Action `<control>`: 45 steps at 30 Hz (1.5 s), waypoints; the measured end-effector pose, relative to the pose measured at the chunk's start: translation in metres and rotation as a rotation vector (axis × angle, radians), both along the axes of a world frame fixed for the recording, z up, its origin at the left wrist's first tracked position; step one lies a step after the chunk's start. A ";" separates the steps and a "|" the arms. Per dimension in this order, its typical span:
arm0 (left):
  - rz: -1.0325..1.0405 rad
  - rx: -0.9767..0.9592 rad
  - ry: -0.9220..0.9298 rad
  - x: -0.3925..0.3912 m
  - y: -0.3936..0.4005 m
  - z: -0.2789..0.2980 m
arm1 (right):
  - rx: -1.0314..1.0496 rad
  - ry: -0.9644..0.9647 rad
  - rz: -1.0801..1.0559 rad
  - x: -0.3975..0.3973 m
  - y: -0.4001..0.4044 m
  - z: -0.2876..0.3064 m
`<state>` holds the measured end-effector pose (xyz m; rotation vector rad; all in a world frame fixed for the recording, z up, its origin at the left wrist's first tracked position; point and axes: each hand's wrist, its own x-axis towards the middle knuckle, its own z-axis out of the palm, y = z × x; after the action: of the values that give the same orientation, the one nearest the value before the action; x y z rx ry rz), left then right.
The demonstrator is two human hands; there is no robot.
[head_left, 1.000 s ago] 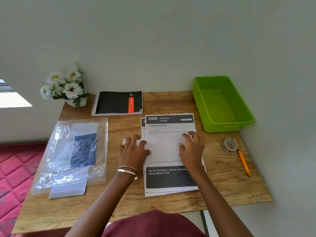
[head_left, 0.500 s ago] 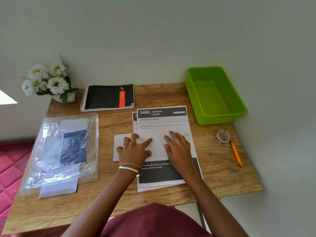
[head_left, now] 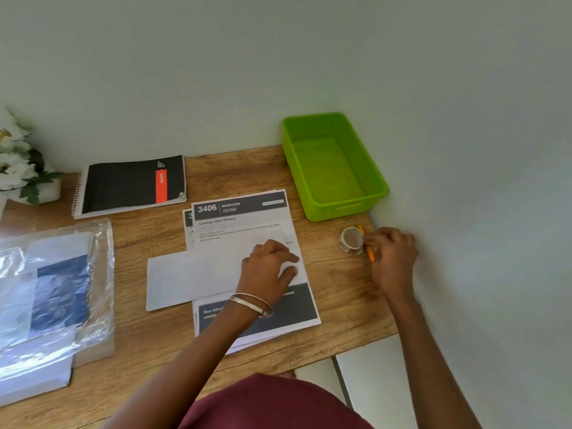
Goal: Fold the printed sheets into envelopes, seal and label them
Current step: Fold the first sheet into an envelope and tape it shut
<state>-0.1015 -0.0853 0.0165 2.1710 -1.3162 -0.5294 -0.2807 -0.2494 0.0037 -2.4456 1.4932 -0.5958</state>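
Two hands on desk [head_left: 340, 308]: left hand [head_left: 266, 270] flat, pressing white envelope [head_left: 192, 277] onto printed sheets [head_left: 244, 224]; right hand [head_left: 391, 258] at right edge, fingers closing on tape roll [head_left: 352, 239], grasp unclear; orange pen [head_left: 370, 253] beside.

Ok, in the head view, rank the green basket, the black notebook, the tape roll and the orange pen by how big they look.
Largest to smallest:
1. black notebook and green basket, too alike to split
2. orange pen, partly hidden by the right hand
3. tape roll

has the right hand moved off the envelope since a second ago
Yes. The right hand has left the envelope and gone right across the table, toward the wall, to the tape roll and orange pen just in front of the green basket.
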 end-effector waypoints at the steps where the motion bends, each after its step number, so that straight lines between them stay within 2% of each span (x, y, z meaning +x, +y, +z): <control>1: -0.032 -0.005 0.028 -0.006 -0.009 0.001 | -0.013 0.062 0.050 -0.004 -0.007 0.001; 5: -0.081 -0.010 0.129 -0.029 -0.037 0.004 | -0.079 0.159 0.258 -0.005 -0.024 -0.002; 10: -0.035 -0.011 0.218 -0.041 -0.049 0.006 | -0.100 0.144 0.414 0.004 -0.033 -0.003; 16: 0.030 -0.048 0.245 -0.041 -0.046 0.005 | 0.024 0.022 0.401 0.004 -0.036 -0.008; 21: 0.116 -0.220 0.269 -0.036 -0.041 0.006 | 0.167 -0.174 0.364 0.006 -0.025 0.003; 25: 0.154 -0.385 0.246 -0.021 -0.036 0.013 | 0.496 -0.464 0.378 0.009 -0.009 0.023; 30: -0.086 -0.415 0.206 0.003 -0.029 0.032 | 0.688 -0.515 0.491 0.014 0.011 0.050; 34: -0.196 -0.475 -0.005 0.008 -0.025 0.035 | 0.734 -0.635 0.466 0.019 0.025 0.061; 39: -0.112 -0.593 -0.143 0.002 -0.019 0.030 | 0.795 -0.736 0.445 0.027 0.043 0.070; 42: -0.076 -0.614 -0.148 0.004 -0.017 0.029 | 0.797 -0.762 0.392 0.030 0.048 0.070; 45: -0.056 -0.606 -0.107 0.004 -0.015 0.029 | 0.758 -0.728 0.431 0.030 0.051 0.069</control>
<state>-0.0974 -0.1005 0.0457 1.6777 -1.3758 -0.0163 -0.2507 -0.1980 0.0725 -1.6099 0.6800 -0.5854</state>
